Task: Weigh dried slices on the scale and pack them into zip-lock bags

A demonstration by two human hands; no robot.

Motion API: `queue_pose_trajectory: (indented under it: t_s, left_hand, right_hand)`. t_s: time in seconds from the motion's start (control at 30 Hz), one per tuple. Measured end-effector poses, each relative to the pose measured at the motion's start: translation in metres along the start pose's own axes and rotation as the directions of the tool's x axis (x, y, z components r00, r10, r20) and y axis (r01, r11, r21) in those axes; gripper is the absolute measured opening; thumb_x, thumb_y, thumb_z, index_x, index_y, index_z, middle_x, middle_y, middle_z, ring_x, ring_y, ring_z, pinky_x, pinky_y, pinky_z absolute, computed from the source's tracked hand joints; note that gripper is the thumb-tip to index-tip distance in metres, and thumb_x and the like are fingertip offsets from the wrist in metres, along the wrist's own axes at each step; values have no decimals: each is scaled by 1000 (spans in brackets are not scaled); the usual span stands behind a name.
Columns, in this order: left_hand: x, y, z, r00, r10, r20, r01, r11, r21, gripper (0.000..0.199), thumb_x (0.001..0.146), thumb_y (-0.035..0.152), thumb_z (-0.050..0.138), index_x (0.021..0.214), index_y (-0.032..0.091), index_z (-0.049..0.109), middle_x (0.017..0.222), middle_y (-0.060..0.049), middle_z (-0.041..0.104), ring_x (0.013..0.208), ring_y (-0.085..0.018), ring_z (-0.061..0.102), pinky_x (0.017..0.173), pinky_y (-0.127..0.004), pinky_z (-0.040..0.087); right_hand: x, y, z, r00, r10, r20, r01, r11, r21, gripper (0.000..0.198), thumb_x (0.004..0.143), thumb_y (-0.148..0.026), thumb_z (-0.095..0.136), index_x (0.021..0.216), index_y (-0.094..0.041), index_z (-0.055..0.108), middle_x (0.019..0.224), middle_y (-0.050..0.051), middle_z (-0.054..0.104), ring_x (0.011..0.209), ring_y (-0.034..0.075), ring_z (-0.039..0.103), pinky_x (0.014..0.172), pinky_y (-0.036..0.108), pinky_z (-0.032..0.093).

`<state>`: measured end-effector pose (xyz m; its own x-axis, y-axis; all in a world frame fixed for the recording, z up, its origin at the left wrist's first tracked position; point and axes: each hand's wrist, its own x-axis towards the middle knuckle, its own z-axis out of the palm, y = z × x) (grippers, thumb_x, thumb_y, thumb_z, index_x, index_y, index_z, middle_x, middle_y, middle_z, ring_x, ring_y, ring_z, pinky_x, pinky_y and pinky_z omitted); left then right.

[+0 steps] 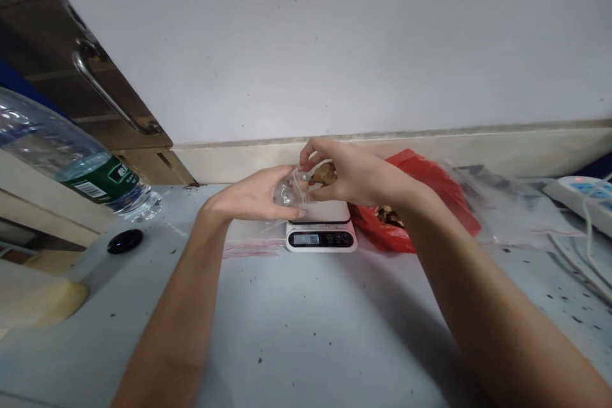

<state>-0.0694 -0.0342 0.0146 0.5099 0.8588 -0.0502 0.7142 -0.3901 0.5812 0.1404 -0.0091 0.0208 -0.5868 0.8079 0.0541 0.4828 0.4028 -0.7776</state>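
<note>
Above the white digital scale (pixel 321 239), my left hand (pixel 255 194) is closed around a small clear plastic bag (pixel 288 193), thumb toward the front. My right hand (pixel 347 172) is at the bag's right side, its fingers curved around a brown, dried-looking piece (pixel 324 174) whose exact kind I cannot make out. The display on the scale reads 0.0. Just right of it lies an open red plastic bag (pixel 430 194) with more brown dried pieces (pixel 389 215) inside, partly hidden by my right forearm.
Flat clear zip bags (pixel 253 247) lie left of the scale, and more plastic bags (pixel 516 204) at right. A large water bottle (pixel 102 169), a black round object (pixel 125 241) and a yellowish container (pixel 62 303) stand left. A power strip (pixel 581 194) with cables is far right; a wall (pixel 335 44) rises behind.
</note>
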Motion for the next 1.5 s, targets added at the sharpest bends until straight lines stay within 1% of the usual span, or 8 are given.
queue_pose_trajectory:
  t_s: [0.27, 0.37, 0.5, 0.67, 0.87, 1.03, 1.27, 1.5]
  left_hand:
    - [-3, -5, -5, 998, -13, -63, 8, 996, -85, 63, 85, 52, 71, 137, 20, 61, 143, -13, 70, 130, -32, 66, 103, -40, 54]
    - [-8, -8, -12, 996, 16, -92, -30, 988, -149, 75, 86, 49, 72, 151, 19, 52, 153, -16, 63, 140, -33, 61, 111, -44, 52]
    - [-12, -9, -17, 988, 78, -133, -119, 934, -336, 72, 84, 44, 72, 151, 23, 55, 154, -15, 64, 142, -37, 60, 107, -47, 58]
    - [-9, -1, -13, 974, 35, -222, -145, 852, -503, 51, 87, 49, 72, 130, 22, 73, 135, -14, 77, 127, -35, 73, 97, -45, 66]
    - [-9, 8, -11, 903, -47, -427, -131, 917, -378, 37, 79, 46, 88, 100, 17, 82, 88, -9, 84, 88, -28, 83, 80, -37, 70]
    - [-12, 19, -13, 890, -9, -455, -146, 941, -304, 24, 89, 42, 80, 89, 18, 80, 74, -5, 81, 72, -22, 80, 70, -32, 69]
    - [-12, 32, -6, 848, 81, -524, -141, 987, -76, 22, 95, 31, 70, 76, 21, 69, 71, -3, 78, 72, -19, 77, 69, -27, 63]
    - [-6, 40, 3, 793, 194, -577, -193, 979, 65, 19, 95, 32, 65, 82, 24, 77, 81, -1, 81, 76, -18, 76, 73, -28, 62]
  right_hand:
    - [-2, 5, -8, 971, -210, -115, 222, 969, 107, 36, 90, -27, 75, 125, -23, 71, 122, 10, 78, 113, 26, 74, 96, 41, 60]
    - [-7, 5, -16, 944, -282, -173, 294, 955, 48, 29, 93, -39, 74, 117, -23, 78, 125, 10, 76, 119, 28, 70, 102, 45, 57]
    - [-9, 6, -22, 923, -367, -116, 367, 930, -22, 21, 86, -43, 80, 90, -22, 80, 136, 11, 71, 132, 31, 63, 107, 45, 51]
    - [-7, 6, -21, 893, -373, -253, 387, 922, 4, 30, 85, -47, 80, 73, -22, 68, 111, 9, 74, 97, 22, 68, 81, 35, 55]
    - [-9, 5, -24, 908, -277, -314, 273, 960, -59, 38, 82, -56, 82, 69, -24, 66, 72, 2, 65, 65, 16, 52, 59, 32, 42]
    - [-15, 5, -34, 910, -312, -271, 314, 949, -40, 28, 78, -44, 81, 72, -25, 62, 75, 0, 67, 70, 17, 59, 67, 32, 50]
    - [-25, -3, -42, 949, -243, -198, 225, 968, -113, 22, 82, -39, 78, 100, -25, 75, 76, 1, 71, 71, 20, 67, 70, 35, 53]
    - [-22, -15, -31, 953, -246, -178, 213, 959, -185, 17, 89, -28, 69, 74, -22, 70, 79, 3, 73, 83, 22, 68, 77, 34, 49]
